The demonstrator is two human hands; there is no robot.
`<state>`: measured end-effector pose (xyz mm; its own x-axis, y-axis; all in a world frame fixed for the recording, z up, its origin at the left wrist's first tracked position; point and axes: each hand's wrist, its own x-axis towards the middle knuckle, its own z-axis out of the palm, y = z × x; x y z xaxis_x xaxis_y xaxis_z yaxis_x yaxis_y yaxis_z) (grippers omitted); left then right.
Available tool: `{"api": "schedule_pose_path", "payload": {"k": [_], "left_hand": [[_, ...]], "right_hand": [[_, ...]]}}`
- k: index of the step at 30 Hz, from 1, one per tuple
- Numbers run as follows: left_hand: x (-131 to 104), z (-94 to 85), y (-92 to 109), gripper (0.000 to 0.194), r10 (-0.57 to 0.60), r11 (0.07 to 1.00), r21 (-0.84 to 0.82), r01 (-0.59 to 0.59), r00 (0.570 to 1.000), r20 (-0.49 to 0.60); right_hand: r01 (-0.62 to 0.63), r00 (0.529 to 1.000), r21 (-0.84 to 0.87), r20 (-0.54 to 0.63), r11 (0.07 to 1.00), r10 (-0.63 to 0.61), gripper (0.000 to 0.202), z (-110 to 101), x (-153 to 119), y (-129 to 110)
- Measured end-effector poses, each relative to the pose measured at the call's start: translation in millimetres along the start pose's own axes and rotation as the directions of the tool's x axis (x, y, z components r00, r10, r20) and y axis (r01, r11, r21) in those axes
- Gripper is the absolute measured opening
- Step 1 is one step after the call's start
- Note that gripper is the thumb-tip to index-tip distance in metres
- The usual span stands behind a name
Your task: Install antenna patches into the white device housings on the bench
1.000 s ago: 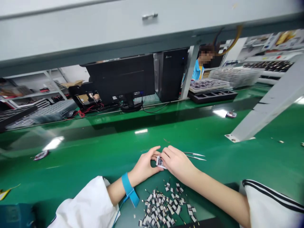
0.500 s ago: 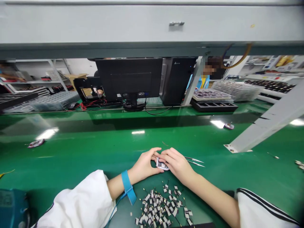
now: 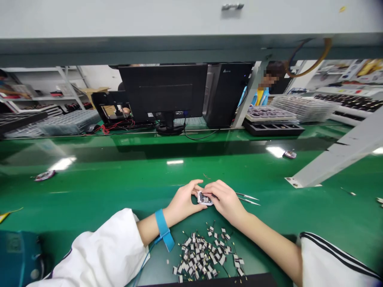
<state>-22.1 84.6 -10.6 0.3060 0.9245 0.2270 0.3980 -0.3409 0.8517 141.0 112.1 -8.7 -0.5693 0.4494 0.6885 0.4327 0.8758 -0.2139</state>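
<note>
A small white-rimmed device [image 3: 204,199] with circuitry inside is held between both hands. My left hand [image 3: 184,200], with a blue strap [image 3: 164,230] at the wrist, grips its left side between thumb and fingers. My right hand [image 3: 228,201] is closed over the device's right side, its fingertips at the inner parts; tweezers [image 3: 249,198] stick out past this hand, points to the right. How the tweezers are held is hidden. Below the hands lies a pile of small parts [image 3: 199,255] with short wires on a mat.
A slanted white post [image 3: 335,153] stands on the green table [image 3: 134,171] at the right. Similar devices lie at far left [image 3: 45,175] and right [image 3: 289,154]. Behind are a monitor [image 3: 167,91], a computer tower [image 3: 227,95], trays [image 3: 273,127] and a person [image 3: 261,95].
The view has tilted and shifted slightly, so the hands and table appear a little higher. My right fingers have moved slightly on the device, showing more of its inside.
</note>
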Motion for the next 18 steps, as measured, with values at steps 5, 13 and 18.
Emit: {"api": "schedule_pose_path", "payload": {"k": [5,13,18], "left_hand": [[-1,-0.7,1,0.062,-0.012,0.997,-0.071,0.012,1.000,0.003],[-1,-1.8,5,0.054,-0.032,0.994,-0.101,0.033,0.999,0.009],[-1,-1.2,4,0.052,-0.062,0.991,-0.120,0.062,0.998,0.011]], "right_hand": [[-0.152,0.988,0.105,-0.020,0.983,0.155,0.004,4,1,2],[-0.210,0.977,0.071,0.065,0.975,0.205,0.004,0,3,3],[-0.092,0.988,-0.014,0.123,0.996,0.093,0.015,-6,3,2]]}}
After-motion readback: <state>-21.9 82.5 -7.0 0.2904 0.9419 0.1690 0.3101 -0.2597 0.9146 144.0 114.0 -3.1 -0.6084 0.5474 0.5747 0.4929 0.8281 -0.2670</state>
